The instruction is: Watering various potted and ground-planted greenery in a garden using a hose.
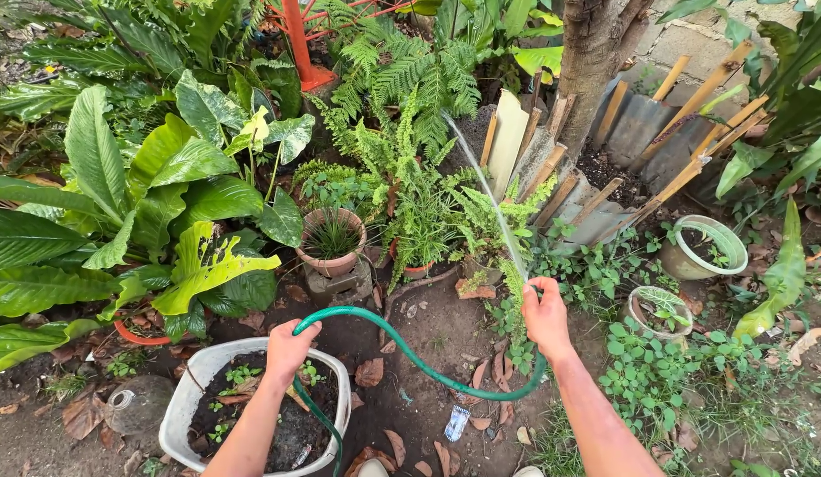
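A clay pot [332, 240] of thin grass stands on a stone block among ferns [401, 106] and broad green leaves [154, 194]. A white tub [176, 415] of dark soil with small seedlings sits at the lower left. A tree trunk [596, 53] rises at the top, with wooden stakes [693, 97] and metal sheets [635, 128] leaning around its base. Two pale round pots [703, 249] rest on the right among low weeds. Dry leaves [370, 373] lie on bare earth.

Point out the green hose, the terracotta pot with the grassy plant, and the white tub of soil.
green hose [410, 353], head view, middle of the curve between the hands.
terracotta pot [332, 261], head view, front rim.
white tub [182, 408], head view, left wall.
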